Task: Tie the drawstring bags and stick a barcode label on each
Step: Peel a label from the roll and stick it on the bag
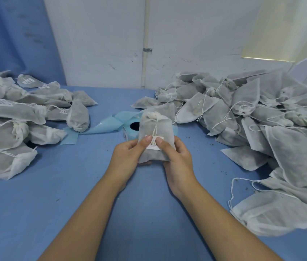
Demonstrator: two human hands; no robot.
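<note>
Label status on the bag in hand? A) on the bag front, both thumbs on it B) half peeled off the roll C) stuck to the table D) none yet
A: the barcode label sits on the front of the held bag, with a thumb of the left hand and of the right hand pressing its ends.

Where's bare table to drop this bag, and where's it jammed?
Bare table near left, between left pile and left forearm; also a far-middle strip between label roll and wall. Jammed: right pile fills the right side. At centre, left hand and right hand hold the bag.
</note>
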